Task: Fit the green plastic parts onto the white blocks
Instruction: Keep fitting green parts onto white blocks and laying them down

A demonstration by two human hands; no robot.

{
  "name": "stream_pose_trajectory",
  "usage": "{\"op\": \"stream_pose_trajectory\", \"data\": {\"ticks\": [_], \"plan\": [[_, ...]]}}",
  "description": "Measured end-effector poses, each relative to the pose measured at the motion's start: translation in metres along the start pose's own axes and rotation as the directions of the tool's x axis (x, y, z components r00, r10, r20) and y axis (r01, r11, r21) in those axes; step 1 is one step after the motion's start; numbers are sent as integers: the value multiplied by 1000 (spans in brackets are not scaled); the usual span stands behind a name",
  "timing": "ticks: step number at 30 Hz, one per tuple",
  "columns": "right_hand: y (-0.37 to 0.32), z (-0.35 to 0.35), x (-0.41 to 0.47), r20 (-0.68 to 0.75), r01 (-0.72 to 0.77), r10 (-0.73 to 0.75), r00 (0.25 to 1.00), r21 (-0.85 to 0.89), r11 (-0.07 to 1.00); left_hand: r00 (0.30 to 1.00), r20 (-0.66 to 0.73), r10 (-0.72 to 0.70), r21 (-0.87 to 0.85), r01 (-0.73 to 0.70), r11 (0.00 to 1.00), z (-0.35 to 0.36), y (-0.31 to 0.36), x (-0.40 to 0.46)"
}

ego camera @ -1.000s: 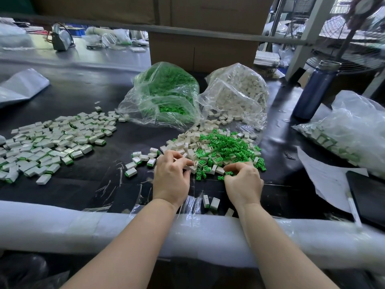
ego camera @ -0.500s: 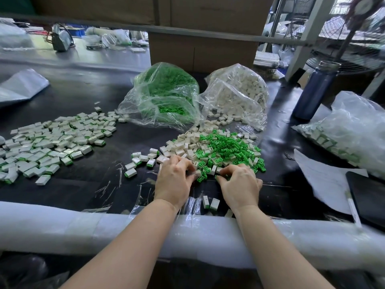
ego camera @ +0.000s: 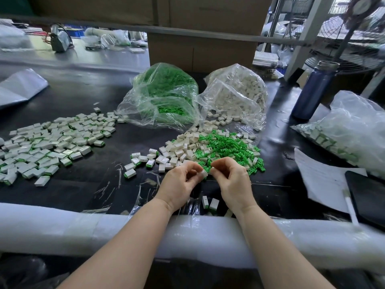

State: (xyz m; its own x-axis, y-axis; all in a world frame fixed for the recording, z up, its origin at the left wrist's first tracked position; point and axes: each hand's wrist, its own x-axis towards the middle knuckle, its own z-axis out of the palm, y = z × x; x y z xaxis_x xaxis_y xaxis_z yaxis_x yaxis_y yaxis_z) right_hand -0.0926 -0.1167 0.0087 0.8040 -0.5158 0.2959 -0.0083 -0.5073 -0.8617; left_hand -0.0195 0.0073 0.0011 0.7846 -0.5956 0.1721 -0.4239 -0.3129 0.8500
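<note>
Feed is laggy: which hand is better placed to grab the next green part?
Right, probably. The right hand sits just below the loose green parts; the left hand pinches a white block.

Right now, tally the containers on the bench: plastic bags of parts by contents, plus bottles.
Bag of green parts: 1
Bag of white blocks: 1
Bag of fitted white-and-green pieces: 1
Blue bottle: 1
Total: 4

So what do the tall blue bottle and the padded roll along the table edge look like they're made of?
Blue bottle: likely painted metal, satin sheen, with a bare silvery steel-looking collar. Edge roll: apparently soft white foam sheet, matte and slightly translucent, wrapped in overlapping layers.
</note>
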Motion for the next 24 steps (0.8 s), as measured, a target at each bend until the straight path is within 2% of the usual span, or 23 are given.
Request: {"op": "stream_pose_trajectory", "data": {"ticks": [6, 17, 24], "plan": [[0, -1, 1, 77, -8, 2, 997, 73, 997, 1000, 22, -14, -48, 15, 999, -1, 0, 1], [-2, -2, 0, 58, -32, 25, 998, 122, 992, 998, 43, -34, -159, 41, 986, -2, 3, 1], [-2, -2, 0, 130, -82, 60, 990, 172, 982, 998, 34, -44, -182, 49, 982, -3, 3, 1]]}}
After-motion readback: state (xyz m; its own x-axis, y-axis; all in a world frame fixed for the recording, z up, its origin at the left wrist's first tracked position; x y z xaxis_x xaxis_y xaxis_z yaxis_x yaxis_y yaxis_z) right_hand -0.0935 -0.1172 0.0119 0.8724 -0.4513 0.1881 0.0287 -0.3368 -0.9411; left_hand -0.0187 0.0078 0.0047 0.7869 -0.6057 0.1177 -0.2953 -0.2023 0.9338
